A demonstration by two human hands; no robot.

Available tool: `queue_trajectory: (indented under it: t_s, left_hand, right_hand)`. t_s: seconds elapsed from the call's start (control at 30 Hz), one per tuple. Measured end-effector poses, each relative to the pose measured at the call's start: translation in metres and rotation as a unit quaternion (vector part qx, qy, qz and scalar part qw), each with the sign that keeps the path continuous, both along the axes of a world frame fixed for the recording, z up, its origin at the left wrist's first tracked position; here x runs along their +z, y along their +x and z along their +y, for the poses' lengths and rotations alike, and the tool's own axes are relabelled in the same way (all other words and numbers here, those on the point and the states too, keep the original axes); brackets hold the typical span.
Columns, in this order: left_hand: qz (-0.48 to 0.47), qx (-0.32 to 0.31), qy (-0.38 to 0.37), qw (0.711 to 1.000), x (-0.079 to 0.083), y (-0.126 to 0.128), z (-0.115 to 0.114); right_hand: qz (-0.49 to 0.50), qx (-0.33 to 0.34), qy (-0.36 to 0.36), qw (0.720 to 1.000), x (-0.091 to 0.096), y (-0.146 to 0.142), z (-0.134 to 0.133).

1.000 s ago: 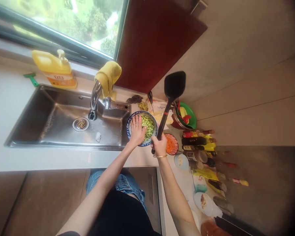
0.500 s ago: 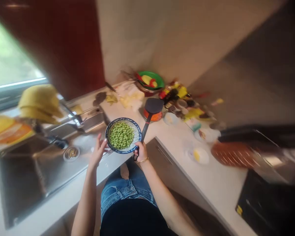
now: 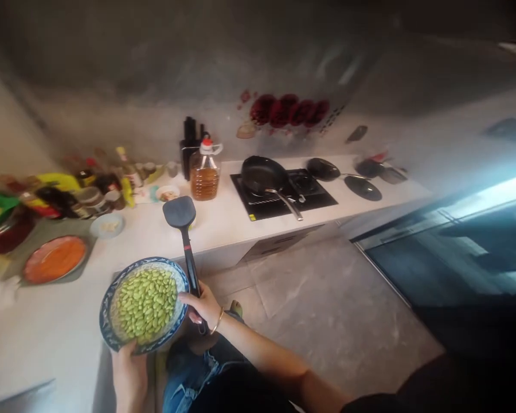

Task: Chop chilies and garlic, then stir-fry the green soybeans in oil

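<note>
I carry a blue-rimmed bowl (image 3: pixel 112 338) full of green shelled beans (image 3: pixel 145 303) in front of me. My left hand (image 3: pixel 129 373) grips the bowl's near rim from below. At the bowl's right edge, my right hand (image 3: pixel 200 304) is closed round the handle of a black spatula (image 3: pixel 181 221), its thumb touching the rim. The spatula's blade points up and away, over the white counter (image 3: pixel 223 221).
A black frying pan (image 3: pixel 262 175) sits on the dark hob (image 3: pixel 316 201), with an oil bottle (image 3: pixel 205 172) and knife block left of it. Sauce bottles (image 3: pixel 90 189), a small dish, a plate of orange food (image 3: pixel 54 258) and a green bowl line the counter at left. Grey tiled floor lies to the right.
I have turned right from the sink towards the hob. The bowl came off the counter with me, and my left hand now holds its rim. The spatula stays in my right hand.
</note>
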State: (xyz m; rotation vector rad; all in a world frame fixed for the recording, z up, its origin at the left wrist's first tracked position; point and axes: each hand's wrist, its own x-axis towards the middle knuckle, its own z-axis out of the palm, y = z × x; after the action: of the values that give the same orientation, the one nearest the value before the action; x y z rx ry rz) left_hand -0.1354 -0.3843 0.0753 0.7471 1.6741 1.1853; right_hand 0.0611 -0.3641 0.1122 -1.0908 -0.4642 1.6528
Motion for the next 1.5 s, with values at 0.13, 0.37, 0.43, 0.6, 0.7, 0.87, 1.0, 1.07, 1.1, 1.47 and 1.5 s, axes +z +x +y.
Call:
queue_trajectory:
  t_s: [0.13, 0.37, 0.43, 0.6, 0.7, 0.87, 1.0, 1.07, 1.1, 1.47, 1.5]
  left_hand:
    - [0.061, 0.018, -0.028, 0.998, -0.008, 0.088, -0.004]
    - [-0.058, 0.007, -0.012, 0.998, 0.007, 0.206, 0.009]
    - [-0.085, 0.018, -0.014, 0.996, 0.012, 0.225, 0.013]
    - [-0.088, 0.015, -0.015, 0.996, 0.019, 0.259, 0.023]
    - [-0.093, 0.01, -0.015, 0.996, 0.021, 0.276, 0.037]
    - [-0.113, 0.007, -0.009, 0.994, 0.025, 0.305, 0.066]
    - [-0.131, 0.005, -0.01, 0.991, 0.028, 0.321, 0.09]
    - [-0.125, -0.004, -0.006, 0.992, 0.026, 0.325, 0.101]
    - [-0.119, -0.009, -0.004, 0.993, 0.024, 0.326, 0.106]
    - [-0.109, -0.021, -0.021, 0.994, 0.016, 0.333, 0.127]
    - [-0.108, -0.021, -0.022, 0.994, 0.017, 0.336, 0.126]
  right_hand:
    - [-0.085, -0.032, -0.004, 0.996, -0.012, 0.125, -0.04]
    - [-0.361, -0.283, -0.036, 0.888, -0.034, 0.322, -0.092]
    - [-0.391, -0.357, -0.039, 0.848, -0.041, 0.367, -0.079]
    - [-0.29, -0.401, -0.064, 0.867, -0.061, 0.439, -0.016]
    - [-0.226, -0.383, -0.07, 0.893, -0.069, 0.454, 0.01]
    - [-0.181, -0.359, -0.047, 0.914, -0.062, 0.457, 0.022]
    - [-0.173, -0.361, -0.036, 0.916, -0.044, 0.461, 0.026]
    - [-0.174, -0.359, -0.021, 0.917, -0.036, 0.463, 0.029]
    - [-0.174, -0.356, -0.015, 0.918, -0.032, 0.464, 0.03]
    - [-0.191, -0.355, -0.027, 0.915, -0.03, 0.466, 0.027]
    - [-0.191, -0.352, -0.028, 0.916, -0.032, 0.466, 0.027]
